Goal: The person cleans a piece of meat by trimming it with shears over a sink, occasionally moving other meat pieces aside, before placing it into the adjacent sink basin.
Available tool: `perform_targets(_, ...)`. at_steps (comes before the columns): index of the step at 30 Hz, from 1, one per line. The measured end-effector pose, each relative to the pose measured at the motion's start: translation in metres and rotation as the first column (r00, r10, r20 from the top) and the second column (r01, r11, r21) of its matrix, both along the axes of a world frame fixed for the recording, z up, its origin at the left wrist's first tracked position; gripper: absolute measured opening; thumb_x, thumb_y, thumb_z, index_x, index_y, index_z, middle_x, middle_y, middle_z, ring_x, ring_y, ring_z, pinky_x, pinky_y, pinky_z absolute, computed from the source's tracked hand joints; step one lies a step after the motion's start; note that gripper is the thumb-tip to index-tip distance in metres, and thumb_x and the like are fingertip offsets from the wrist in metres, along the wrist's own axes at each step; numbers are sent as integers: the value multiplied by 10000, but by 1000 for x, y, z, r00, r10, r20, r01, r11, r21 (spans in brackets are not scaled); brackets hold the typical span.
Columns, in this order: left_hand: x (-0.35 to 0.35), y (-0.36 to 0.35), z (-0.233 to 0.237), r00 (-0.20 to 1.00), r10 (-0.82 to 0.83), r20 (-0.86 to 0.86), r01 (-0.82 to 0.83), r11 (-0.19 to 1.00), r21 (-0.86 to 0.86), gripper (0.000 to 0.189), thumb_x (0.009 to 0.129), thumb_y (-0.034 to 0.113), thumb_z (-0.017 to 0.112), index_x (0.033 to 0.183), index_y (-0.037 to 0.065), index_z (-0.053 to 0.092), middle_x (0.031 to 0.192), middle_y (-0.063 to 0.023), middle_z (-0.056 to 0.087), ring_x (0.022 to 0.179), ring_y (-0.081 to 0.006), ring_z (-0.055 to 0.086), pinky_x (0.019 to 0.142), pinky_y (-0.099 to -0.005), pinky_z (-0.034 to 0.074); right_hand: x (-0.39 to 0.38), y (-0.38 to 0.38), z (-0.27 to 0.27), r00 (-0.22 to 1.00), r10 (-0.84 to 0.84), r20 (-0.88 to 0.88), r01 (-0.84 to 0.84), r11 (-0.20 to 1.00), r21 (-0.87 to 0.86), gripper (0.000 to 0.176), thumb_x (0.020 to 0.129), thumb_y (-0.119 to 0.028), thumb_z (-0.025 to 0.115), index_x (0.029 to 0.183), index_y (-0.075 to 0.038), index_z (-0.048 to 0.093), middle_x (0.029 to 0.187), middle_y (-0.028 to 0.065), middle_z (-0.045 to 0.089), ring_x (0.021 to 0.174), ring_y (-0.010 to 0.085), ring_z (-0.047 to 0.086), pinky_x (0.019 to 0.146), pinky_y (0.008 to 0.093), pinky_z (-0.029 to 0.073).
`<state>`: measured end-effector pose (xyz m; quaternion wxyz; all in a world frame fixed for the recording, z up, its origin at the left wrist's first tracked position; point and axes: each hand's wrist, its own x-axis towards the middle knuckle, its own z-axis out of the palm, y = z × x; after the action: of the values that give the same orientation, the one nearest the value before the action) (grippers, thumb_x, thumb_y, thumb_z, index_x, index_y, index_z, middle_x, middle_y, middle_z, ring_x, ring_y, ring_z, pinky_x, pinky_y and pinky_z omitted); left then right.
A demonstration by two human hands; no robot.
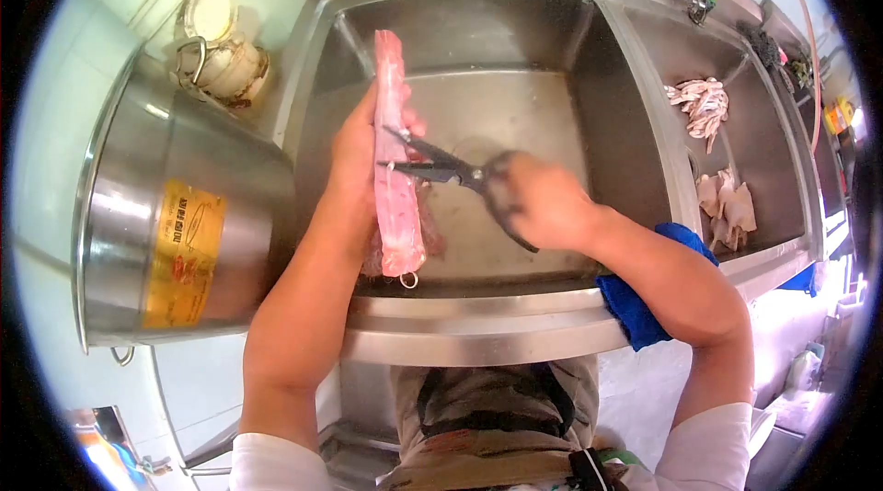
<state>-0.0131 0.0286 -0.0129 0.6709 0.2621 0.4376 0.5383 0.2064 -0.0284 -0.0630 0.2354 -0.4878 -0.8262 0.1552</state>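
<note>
My left hand (357,146) grips a long strip of pink raw meat (399,215) from behind, holding it nearly upright over the large steel sink (515,178). Its fingers wrap round the strip's right side near the middle. Black-bladed scissors (455,169) are in my right hand (552,201), its fingers closed about the handles. The blades stand apart, their tips lying across the strip just below my left fingers. At the strip's lower end hangs a small pale loop (409,280). Darker reddish meat (430,238) shows partly behind the strip, low in the sink.
A tall steel pot (129,206) with a yellow label stands left of the sink. In the smaller right basin (782,160) lie a heap of pale, finger-like pieces (706,109) and flatter pale pieces (728,206). A blue cloth (644,312) drapes over the front rim under my right forearm.
</note>
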Motion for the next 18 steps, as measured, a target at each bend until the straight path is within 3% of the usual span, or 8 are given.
perform_targets(2, -1, 3, -6, 995, -39, 88, 38, 999, 13, 364, 896, 411, 596, 1013, 69, 550, 705, -27, 513, 578, -153, 524, 456, -303, 419, -3, 0, -1, 999, 6, 52, -13, 990, 139, 205, 732, -151, 652, 853, 2, 588, 810, 227, 647, 758, 411, 632, 683, 456, 517)
perform_targets(5, -1, 5, -7, 995, -61, 80, 60, 998, 13, 370, 892, 419, 598, 998, 69, 542, 732, -24, 502, 578, -148, 515, 444, -302, 409, 0, 8, -4, 974, -62, 217, 62, 998, 5, 214, 737, -167, 659, 851, 5, 600, 749, 214, 642, 713, 403, 635, 661, 452, 524)
perform_targets(8, -1, 3, -6, 996, -77, 46, 77, 997, -7, 395, 886, 426, 606, 1020, 63, 530, 753, -22, 486, 586, -139, 504, 435, -290, 397, 4, 11, 12, 963, -101, 248, 134, 984, -120, 203, 850, -251, 593, 837, -55, 641, 854, 207, 646, 774, 357, 637, 594, 449, 507)
perform_targets(12, 2, -2, 1, 974, -89, 209, 109, 990, -85, 443, 879, 450, 608, 1031, 42, 527, 751, -20, 476, 599, -139, 498, 427, -278, 395, 12, 14, -5, 996, -92, -1, 88, 959, -269, 237, 843, -273, 598, 847, -38, 632, 834, 220, 644, 785, 357, 636, 637, 453, 490)
perform_targets(15, 8, -3, 3, 990, -4, -139, 11, 999, 50, 475, 885, 473, 579, 1032, 23, 539, 741, -14, 479, 593, -147, 506, 437, -276, 412, 14, 5, -9, 997, 0, -75, -19, 967, -254, 232, 818, -247, 613, 885, -25, 622, 827, 219, 632, 808, 383, 622, 688, 462, 477)
perform_targets(18, 1, 5, 8, 995, -14, -96, 14, 1000, -2, 451, 892, 443, 549, 1032, 15, 555, 716, -14, 478, 587, -158, 514, 466, -294, 441, 10, 1, -4, 989, 123, -82, -141, 951, -276, 250, 783, -196, 623, 967, -28, 600, 892, 199, 605, 849, 401, 592, 746, 461, 479)
